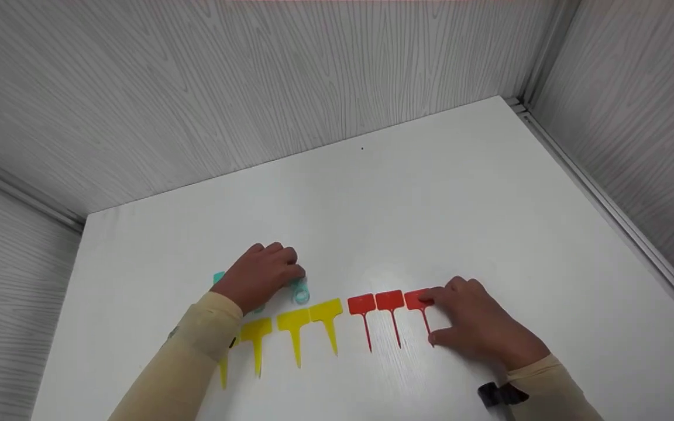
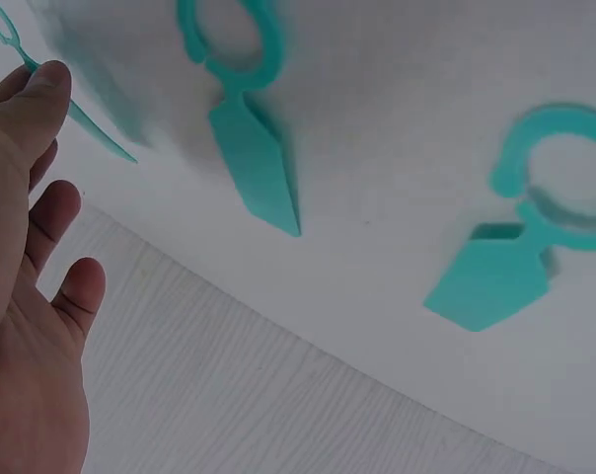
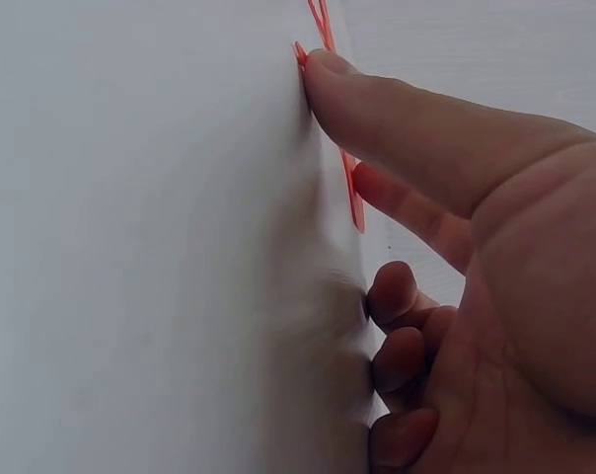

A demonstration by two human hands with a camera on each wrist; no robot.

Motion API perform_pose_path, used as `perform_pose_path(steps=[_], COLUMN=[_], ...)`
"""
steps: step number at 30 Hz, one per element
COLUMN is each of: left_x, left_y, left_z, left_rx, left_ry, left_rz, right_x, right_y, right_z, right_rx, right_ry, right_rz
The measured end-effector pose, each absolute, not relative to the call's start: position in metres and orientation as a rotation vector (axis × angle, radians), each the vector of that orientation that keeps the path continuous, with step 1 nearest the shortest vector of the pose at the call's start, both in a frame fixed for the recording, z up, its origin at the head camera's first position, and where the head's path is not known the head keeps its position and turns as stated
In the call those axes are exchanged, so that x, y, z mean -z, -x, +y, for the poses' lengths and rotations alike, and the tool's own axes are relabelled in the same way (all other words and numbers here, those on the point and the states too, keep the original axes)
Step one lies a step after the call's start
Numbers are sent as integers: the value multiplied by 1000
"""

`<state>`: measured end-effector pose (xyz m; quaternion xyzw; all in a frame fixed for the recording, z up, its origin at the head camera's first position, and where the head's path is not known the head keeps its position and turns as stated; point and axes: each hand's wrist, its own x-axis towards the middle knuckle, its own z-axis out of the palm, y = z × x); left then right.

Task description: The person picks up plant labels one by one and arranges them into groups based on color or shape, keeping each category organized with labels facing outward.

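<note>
My left hand [image 1: 261,275] pinches a teal ring-ended plant tag [image 2: 101,131] between thumb and fingers, its ring [image 1: 301,293] showing below the thumb in the head view. Two more teal tags, one slimmer [image 2: 259,168] and one broader [image 2: 490,286], lie under that wrist; in the head view the forearm and hand mostly cover them. My right hand [image 1: 477,321] holds the rightmost red T-shaped plant label [image 1: 412,299] flat on the table, index finger on its head and thumb at its stem's tip. Two matching red labels stand in line beside it, a middle one [image 1: 389,300] and a left one [image 1: 361,304].
Several yellow T-shaped labels [image 1: 293,320] lie in a row left of the red ones, the leftmost partly under my left sleeve [image 1: 196,339]. The white tabletop [image 1: 372,222] meets grey wood-grain panels [image 1: 255,88] at the back and both sides.
</note>
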<state>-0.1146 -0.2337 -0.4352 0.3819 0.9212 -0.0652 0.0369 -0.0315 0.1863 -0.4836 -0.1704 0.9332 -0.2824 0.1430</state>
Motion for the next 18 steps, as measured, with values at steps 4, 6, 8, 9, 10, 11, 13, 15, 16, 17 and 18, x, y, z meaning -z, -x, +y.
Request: perform_pose_path(steps=[4, 6, 8, 9, 10, 11, 13, 15, 16, 17, 18], left_x=[441, 443, 444, 445, 445, 445, 445, 446, 446, 446, 447], left_y=[112, 113, 113, 114, 114, 114, 114, 113, 113, 113, 113], left_z=[-236, -237, -238, -238, -239, -239, -240, -240, -240, -239, -238], left_rx=[165, 148, 132, 128, 126, 123, 116, 107, 102, 96, 89], left_ry=[-1132, -1116, -1109, -1106, -1105, -1105, -1100, -1090, -1085, -1080, -1076], left_rz=[2823, 2826, 2834, 2839, 2844, 2848, 2854, 2857, 2857, 2857, 2856], right_x=[486, 488, 488, 488, 488, 488, 487, 487, 487, 487, 487], right_y=[34, 35, 37, 37, 38, 38, 39, 39, 39, 39, 39], right_z=[190, 191, 191, 192, 192, 192, 191, 192, 192, 193, 195], right_rx=[805, 794, 787, 786, 782, 781, 781, 794, 807, 827, 848], right_ry=[490, 486, 483, 481, 479, 478, 481, 488, 487, 484, 477], right_rz=[2690, 2693, 2696, 2697, 2697, 2696, 2690, 2681, 2674, 2666, 2659])
